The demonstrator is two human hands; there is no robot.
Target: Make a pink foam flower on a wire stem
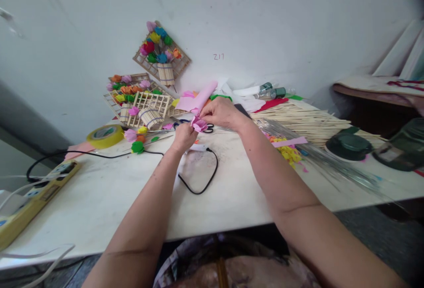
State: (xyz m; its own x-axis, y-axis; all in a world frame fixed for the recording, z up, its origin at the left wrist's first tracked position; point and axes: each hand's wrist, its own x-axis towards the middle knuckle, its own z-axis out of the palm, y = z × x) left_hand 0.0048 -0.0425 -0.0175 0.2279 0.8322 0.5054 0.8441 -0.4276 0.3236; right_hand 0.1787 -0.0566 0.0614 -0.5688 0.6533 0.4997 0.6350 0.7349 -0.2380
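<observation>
A pink paper flower [199,124] is held up over the middle of the table, between my two hands. My left hand [185,137] is closed around its lower part. From the right, my right hand [221,112] pinches at the flower's upper edge; the fingertips partly cover what they grip. Just behind are sheets of pink paper [195,100]. Scissors [209,128] lie close by, partly hidden by the flower and hands. Below my left hand rests a white tool with a black cord [198,147], probably a glue gun, partly covered.
Bamboo lattice panels with paper flowers [162,58] lean at the wall. Yellow tape [105,136], finished paper flowers [137,147] and a power strip [43,197] are at left. Thin sticks [298,118], wires [318,157], yellow paper scraps [289,153] and a glass jar [404,146] lie right.
</observation>
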